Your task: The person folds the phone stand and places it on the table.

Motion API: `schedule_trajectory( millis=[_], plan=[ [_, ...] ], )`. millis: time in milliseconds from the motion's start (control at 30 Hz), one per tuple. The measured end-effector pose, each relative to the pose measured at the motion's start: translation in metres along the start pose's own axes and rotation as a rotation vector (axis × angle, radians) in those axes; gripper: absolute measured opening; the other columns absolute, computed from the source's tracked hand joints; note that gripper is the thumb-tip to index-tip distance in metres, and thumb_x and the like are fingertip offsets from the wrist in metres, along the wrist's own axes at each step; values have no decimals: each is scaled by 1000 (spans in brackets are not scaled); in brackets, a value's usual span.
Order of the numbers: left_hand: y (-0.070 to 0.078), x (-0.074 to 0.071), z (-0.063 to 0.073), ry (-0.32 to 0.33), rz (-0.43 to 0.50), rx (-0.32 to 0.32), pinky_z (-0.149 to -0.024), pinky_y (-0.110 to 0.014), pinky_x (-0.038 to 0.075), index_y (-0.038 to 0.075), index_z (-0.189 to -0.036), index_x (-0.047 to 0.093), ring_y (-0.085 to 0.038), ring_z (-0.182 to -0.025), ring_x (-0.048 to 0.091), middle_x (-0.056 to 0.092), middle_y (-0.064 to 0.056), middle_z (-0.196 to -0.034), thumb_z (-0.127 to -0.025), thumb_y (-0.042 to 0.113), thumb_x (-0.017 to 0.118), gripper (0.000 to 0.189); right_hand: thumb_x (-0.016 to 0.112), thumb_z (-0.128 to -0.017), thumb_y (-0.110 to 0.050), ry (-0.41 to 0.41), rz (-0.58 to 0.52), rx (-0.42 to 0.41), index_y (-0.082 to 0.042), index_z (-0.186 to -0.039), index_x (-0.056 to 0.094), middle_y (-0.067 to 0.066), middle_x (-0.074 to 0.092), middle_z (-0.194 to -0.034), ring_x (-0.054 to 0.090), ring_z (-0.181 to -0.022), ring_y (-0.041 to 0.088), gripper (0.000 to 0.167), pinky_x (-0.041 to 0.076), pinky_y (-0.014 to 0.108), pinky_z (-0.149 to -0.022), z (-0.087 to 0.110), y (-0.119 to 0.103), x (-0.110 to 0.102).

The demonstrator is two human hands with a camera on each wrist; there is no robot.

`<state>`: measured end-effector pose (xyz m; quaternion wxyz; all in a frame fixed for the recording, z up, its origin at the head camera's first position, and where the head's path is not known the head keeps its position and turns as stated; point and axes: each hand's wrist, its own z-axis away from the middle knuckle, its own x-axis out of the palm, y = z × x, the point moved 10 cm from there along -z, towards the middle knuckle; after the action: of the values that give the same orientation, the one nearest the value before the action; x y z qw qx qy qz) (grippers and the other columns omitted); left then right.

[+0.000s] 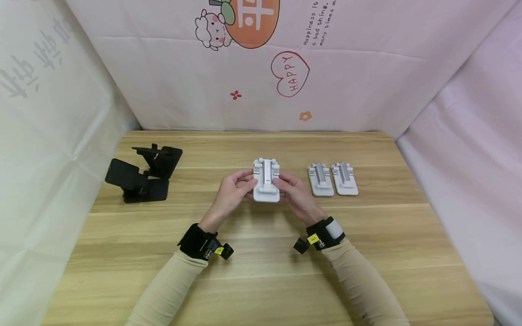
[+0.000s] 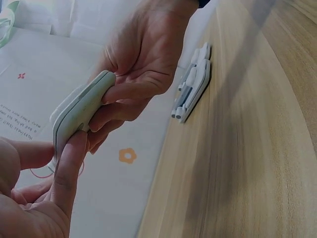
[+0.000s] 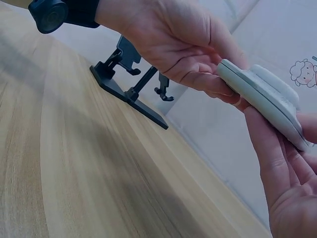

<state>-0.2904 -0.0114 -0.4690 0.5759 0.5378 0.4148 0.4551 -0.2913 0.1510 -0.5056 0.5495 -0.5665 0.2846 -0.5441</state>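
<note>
- White cloth (image 1: 183, 90) hangs behind a wooden table (image 1: 265, 280) and down both sides of it.
- One white stand (image 1: 266, 192), folded flat, is held up off the table, near the middle.
- Left hand (image 1: 230, 195): it pinches the stand's left edge, thumb on the front and fingers tucked behind.
- Right hand (image 1: 299, 199): it pinches the right edge the same way. The left wrist view shows its fingers bent against the back.
- Black straps (image 1: 195, 242) go round both wrists, and tan sleeves (image 1: 167, 290) cover the arms.
- Two more white stands lie on the table, to the right of the right hand. The near one (image 1: 321, 183) and the far one (image 1: 345, 181) are side by side, both folded.
- Black stand parts (image 1: 148, 190) are on the left, well apart from the hands, opened up. They overlap, so it is hard to tell if they make one stand or two.
- Up on the back cloth are a red heart (image 1: 290, 74) that says HAPPY, a sheep (image 1: 212, 31), a red flower (image 1: 235, 95) and an orange flower (image 1: 305, 116).
</note>
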Motion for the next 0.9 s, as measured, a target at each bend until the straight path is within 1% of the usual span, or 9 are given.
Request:
schedule_trajectory(
  millis=[133,233,400,500,600,667,800,900],
  plan=[
    [0,-1,0,1,-1,8,-75,-31,63,-8,-142,54,-13,-85,71,67,-26,-121,-101,7,64,45,56,-107,-15,13,7,17,-1,-153,44,5,73,-119,73,-101,16,49,61,29,-85,0,2,-1],
    [-1,-1,0,13,-3,11,-75,-32,63,-8,-142,54,-13,-86,71,67,-27,-122,-101,5,64,45,57,-107,-17,25,9,27,0,-152,46,7,71,-121,73,-102,17,49,61,29,-85,1,3,-1],
    [-2,-5,0,51,-16,8,-82,-46,62,-9,-143,53,-15,-90,71,67,-27,-122,-101,4,63,45,58,-107,-20,45,3,39,4,-144,51,7,71,-118,72,-101,16,45,61,29,-86,1,5,-2],
    [-3,-6,1,61,-16,2,-86,-54,60,-8,-143,53,-17,-92,71,67,-25,-121,-101,4,63,45,60,-106,-21,65,3,46,2,-137,57,7,72,-114,72,-98,17,39,61,29,-85,0,8,-4],
    [-4,-7,2,61,-15,-4,-87,-55,60,-7,-143,53,-18,-93,71,67,-24,-120,-101,4,63,45,64,-104,-23,86,32,54,-2,-129,64,7,72,-113,72,-98,17,33,61,32,-87,0,10,-7],
    [-5,-7,2,59,-12,-9,-88,-54,60,-7,-143,53,-20,-95,72,67,-24,-121,-100,4,63,45,66,-102,-24,102,63,55,-3,-127,66,6,72,-113,71,-98,17,32,60,34,-89,-1,12,-9],
    [-9,-7,2,46,-7,-34,-88,-48,61,-6,-143,54,-25,-103,71,66,-24,-124,-99,5,64,46,68,-102,-25,134,133,44,0,-131,64,5,72,-113,70,-98,16,39,58,35,-93,-2,12,-16],
    [-13,-8,2,38,1,-68,-89,-43,62,-3,-143,54,-29,-108,69,63,-20,-129,-99,7,64,46,66,-103,-24,148,193,31,3,-135,61,3,72,-112,69,-98,16,42,58,33,-91,-3,12,-23]
  ],
)
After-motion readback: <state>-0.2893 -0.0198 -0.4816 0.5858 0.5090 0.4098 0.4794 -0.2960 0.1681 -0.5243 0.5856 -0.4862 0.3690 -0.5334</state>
